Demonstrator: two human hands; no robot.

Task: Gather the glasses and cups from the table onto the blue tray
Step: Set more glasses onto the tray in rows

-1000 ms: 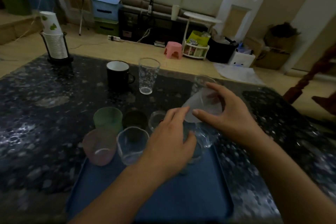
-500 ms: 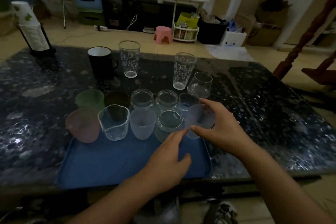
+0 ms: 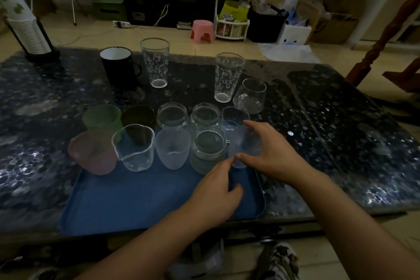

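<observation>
right hand [image 3: 276,157] grip curled round a frosted cup [image 3: 244,145], upright, mouth up, at the blue tray [image 3: 127,200] far right corner, left hand [image 3: 216,193] loose, fingertip touching its base

No text, label or number is legible on anything.

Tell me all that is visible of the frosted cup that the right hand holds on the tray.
The frosted cup is a small translucent tumbler, plastic by its look, seemingly empty and about upright. It stands at the right end of the front row on the blue tray, beside a glass jar. The right hand grips it from the side; the left hand reaches its base.
</observation>
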